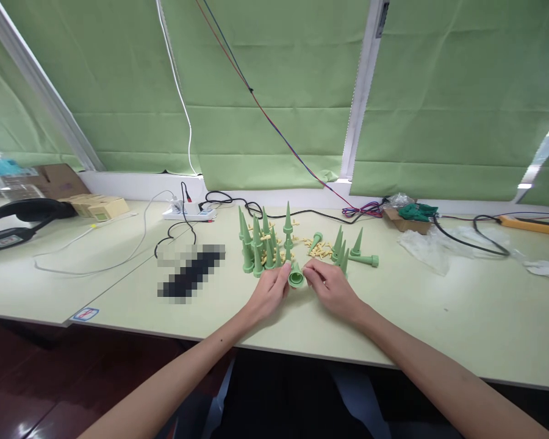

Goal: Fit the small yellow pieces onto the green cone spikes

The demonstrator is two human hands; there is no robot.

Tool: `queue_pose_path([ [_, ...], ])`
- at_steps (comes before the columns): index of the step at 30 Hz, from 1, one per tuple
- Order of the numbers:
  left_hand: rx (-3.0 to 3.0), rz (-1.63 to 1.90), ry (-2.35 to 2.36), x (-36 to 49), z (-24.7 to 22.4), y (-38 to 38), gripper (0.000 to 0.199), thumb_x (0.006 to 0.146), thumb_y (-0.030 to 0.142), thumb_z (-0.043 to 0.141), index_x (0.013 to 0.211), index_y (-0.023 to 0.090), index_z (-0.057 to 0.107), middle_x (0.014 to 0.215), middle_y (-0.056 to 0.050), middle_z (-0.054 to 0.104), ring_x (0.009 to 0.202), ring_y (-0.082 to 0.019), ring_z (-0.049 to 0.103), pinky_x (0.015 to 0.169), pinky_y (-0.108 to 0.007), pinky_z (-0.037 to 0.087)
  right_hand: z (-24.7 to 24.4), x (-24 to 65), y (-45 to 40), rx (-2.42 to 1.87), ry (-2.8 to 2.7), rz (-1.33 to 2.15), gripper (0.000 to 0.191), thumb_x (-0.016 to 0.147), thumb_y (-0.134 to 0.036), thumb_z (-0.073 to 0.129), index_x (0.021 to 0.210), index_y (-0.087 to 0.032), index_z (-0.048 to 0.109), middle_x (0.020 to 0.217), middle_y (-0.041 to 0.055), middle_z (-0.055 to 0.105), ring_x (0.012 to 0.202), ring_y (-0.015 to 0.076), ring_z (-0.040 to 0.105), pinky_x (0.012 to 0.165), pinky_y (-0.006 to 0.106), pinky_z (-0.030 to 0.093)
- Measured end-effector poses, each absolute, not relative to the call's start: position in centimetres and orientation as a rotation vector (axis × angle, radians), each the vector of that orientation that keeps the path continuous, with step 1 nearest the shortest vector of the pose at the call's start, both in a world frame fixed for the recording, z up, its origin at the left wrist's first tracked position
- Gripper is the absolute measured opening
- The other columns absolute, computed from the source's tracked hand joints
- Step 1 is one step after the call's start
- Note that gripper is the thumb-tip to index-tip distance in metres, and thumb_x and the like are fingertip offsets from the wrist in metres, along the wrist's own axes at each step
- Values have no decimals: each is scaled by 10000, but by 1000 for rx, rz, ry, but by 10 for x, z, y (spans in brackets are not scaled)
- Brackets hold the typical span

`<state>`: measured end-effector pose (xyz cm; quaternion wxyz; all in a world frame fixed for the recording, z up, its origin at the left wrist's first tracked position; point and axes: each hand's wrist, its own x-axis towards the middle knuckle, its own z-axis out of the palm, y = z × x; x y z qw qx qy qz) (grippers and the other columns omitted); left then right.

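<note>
My left hand (271, 290) is closed around a green plastic watering spike (296, 277), its hollow round end turned toward me. Close beside that open end, my right hand (332, 288) has its thumb and fingers pinched together; whatever they hold is too small or hidden to make out. Behind my left hand a group of upright green spikes (257, 247) stands, some with small yellow pieces on them. Small yellow plastic pieces (320, 250) lie loose in a pile past my hands. More green spikes (355, 244) stand or lie beyond my right hand.
A power strip (190, 211) and black cables (247, 204) run along the back. A blurred dark object (192, 274) lies left of the spikes. Headphones (22, 219) and yellow boxes (103, 207) are far left. Plastic bags (425, 250) and a small carton (407, 222) sit right.
</note>
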<state>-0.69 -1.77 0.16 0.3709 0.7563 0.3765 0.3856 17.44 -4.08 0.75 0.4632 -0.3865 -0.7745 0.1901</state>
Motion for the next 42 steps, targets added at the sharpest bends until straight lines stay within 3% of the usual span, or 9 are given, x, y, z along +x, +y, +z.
queue_pose_path([
  [8,2216,1002,947,-8,8,-19,461,985,448,341,631,169,435,616,12,441,596,-121,414,602,-264,357,2,176,-37,-1013,-1875,479,310,1004,-337,377,721,-213,412,626,-32,453,573,128,412,589,263,318],
  [14,2255,1045,920,-7,4,-20,259,926,426,501,872,174,531,811,-3,449,659,-112,449,518,-214,359,0,176,-35,-1073,-1877,465,357,1005,-337,354,670,-215,339,587,-38,399,545,129,361,567,274,285],
  [28,2182,1172,959,-3,2,-20,205,937,363,500,1067,205,513,1078,-59,510,626,-86,478,519,-218,394,1,171,-33,-1055,-1723,594,403,999,-420,372,657,-209,397,596,-26,427,563,130,400,565,270,328],
  [32,2098,1218,1032,-4,2,-19,243,959,417,443,918,185,500,833,-7,533,571,-91,452,510,-219,348,4,172,-35,-1032,-1645,626,390,995,-447,380,684,-214,413,584,-30,434,538,127,409,554,266,347],
  [35,2133,1151,1028,-6,3,-18,381,985,435,362,767,170,528,626,17,486,537,-107,429,534,-238,338,6,173,-36,-1017,-1654,608,363,992,-441,389,712,-214,437,616,-22,461,547,129,415,548,265,341],
  [42,2096,1040,980,-6,8,-17,502,977,476,361,620,162,523,516,14,495,574,-136,493,625,-259,383,5,173,-39,-973,-1820,556,337,998,-364,398,713,-203,479,648,-17,484,591,128,433,596,263,342],
])
